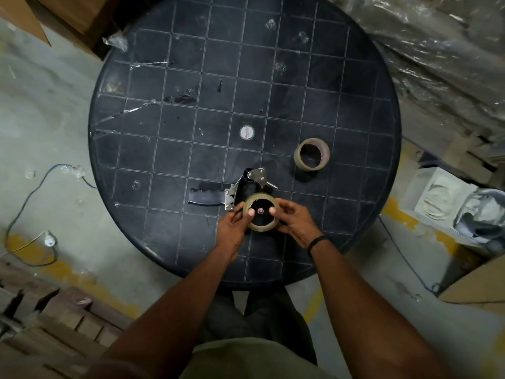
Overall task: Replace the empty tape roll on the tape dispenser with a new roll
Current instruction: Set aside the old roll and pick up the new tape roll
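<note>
A black tape dispenser (240, 187) lies on its side on the round dark table (191, 105), its handle pointing left and its metal plate toward the far side. A brownish tape roll (261, 227) sits over the dispenser's hub, whose centre shows through the roll's hole. My left hand (232, 228) grips the roll's left rim, thumb on its top face. My right hand (293, 222) grips the right rim the same way. A second tape roll (311, 165) stands alone on the table to the right, beyond my hands.
A small round white sticker (247, 132) marks the table's centre. Scraps of clear tape cling to the table's left part. Cardboard boxes, plastic-wrapped goods (437, 64) and a white moulded block (442, 198) surround the table. A cable (35, 192) runs across the floor at left.
</note>
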A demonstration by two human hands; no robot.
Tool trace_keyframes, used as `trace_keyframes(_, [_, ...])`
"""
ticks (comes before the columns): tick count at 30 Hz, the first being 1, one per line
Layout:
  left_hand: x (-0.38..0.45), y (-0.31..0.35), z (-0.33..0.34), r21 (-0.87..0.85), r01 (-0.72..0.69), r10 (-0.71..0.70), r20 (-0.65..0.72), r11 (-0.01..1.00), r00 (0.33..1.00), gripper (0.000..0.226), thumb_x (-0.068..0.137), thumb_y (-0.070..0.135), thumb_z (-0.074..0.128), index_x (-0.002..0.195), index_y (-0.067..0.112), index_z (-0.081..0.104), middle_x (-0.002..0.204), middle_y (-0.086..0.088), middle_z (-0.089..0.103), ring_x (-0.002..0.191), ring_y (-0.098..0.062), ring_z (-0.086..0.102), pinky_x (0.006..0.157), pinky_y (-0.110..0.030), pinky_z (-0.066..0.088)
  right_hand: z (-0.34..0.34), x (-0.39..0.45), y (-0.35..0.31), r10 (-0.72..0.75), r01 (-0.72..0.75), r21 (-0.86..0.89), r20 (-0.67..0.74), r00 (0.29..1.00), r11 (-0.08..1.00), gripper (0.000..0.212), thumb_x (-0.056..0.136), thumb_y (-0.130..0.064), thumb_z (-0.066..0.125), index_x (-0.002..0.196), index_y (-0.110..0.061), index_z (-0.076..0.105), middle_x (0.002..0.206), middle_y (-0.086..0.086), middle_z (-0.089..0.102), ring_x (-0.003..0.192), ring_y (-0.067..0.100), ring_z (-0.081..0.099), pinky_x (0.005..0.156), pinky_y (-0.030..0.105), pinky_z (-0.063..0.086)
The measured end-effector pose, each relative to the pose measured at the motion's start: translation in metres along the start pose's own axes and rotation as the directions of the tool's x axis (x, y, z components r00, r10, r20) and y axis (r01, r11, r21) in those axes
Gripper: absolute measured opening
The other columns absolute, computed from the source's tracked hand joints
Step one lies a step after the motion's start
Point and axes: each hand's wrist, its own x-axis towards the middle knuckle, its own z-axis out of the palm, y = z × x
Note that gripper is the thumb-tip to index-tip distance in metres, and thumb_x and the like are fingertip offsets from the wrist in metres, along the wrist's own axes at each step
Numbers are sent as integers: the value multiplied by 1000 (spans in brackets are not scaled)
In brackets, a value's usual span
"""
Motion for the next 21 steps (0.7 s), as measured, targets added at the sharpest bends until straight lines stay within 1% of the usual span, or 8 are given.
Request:
trace_keyframes(3, [-1, 1, 2, 68, -19, 21, -23, 998, 1000, 61, 88, 15, 79, 144, 8, 57, 132, -8, 69, 117, -18, 67, 105, -35, 53, 0, 0, -2, -7, 6, -47, -25, 1000, 999, 52, 83, -12, 81, 132, -11, 62, 122, 9, 72, 111, 21, 70, 84, 39, 61])
trace_keyframes(5, [0, 1, 0, 149, -44, 52, -47, 988, 998, 61, 85, 21, 82, 141, 11, 60, 125, -2, 72, 110, -13, 70, 97, -27, 55, 1, -1, -6, -16, 13, -94, -28, 999, 995, 52, 84, -12, 81, 132, -9, 61, 119, 9, 72, 105, 19, 70, 83, 36, 62])
trace_keyframes(8, [2, 0, -4, 253, -62, 85, -78, 965, 993, 59, 81, 25, 86, 135, 11, 67, 109, -8, 78, 102, -20, 75, 93, -33, 60, 0, -1, -13, -22, 20, -163, -6, 1000, 986, 54, 82, -6, 81, 132, -2, 60, 122, 14, 70, 101, 21, 70, 73, 30, 63])
trace_keyframes(10, [3, -3, -4, 292, -58, 87, -88, 955, 992, 58, 81, 24, 86, 134, 10, 68, 106, -13, 79, 89, -19, 74, 76, -27, 62, -1, -3, -20, -19, 22, -246, 13, 1000, 969, 53, 80, 0, 81, 129, 2, 61, 117, 13, 71, 93, 17, 71, 65, 24, 62])
trace_keyframes(13, [3, -7, 0, 284, -37, 82, -146, 958, 986, 56, 82, 23, 86, 133, 10, 68, 108, -13, 78, 89, -19, 73, 59, -18, 59, 0, -2, -27, -47, 41, -356, -10, 999, 934, 42, 80, -1, 81, 119, 3, 68, 96, 8, 74, 73, 4, 71, 57, 17, 57])
trace_keyframes(16, [6, -5, 6, 259, -14, 60, -171, 966, 983, 51, 82, 25, 86, 128, 22, 66, 99, -3, 76, 86, -14, 73, 62, -21, 61, 1, 3, -30, -53, 17, -417, -76, 996, 909, 39, 77, -12, 86, 113, -2, 74, 90, 8, 76, 75, 10, 73, 60, 19, 60])
trace_keyframes(19, [17, -1, 3, 235, 27, 13, -165, 972, 986, 67, 67, 40, 93, 126, 13, 73, 104, -5, 78, 95, -22, 77, 80, -41, 64, -1, 9, -31, 12, -59, -414, -114, 993, 908, 39, 75, -18, 89, 111, -7, 77, 87, 5, 77, 85, 17, 74, 69, 24, 62])
trace_keyframes(21, [20, 2, 1, 237, 55, -14, -171, 970, 985, 70, 63, 42, 94, 122, 12, 74, 101, -8, 75, 96, -26, 76, 83, -45, 64, -3, 8, -34, 25, -71, -444, -108, 994, 893, 40, 75, -22, 89, 111, -10, 77, 89, 4, 77, 88, 18, 74, 73, 26, 63])
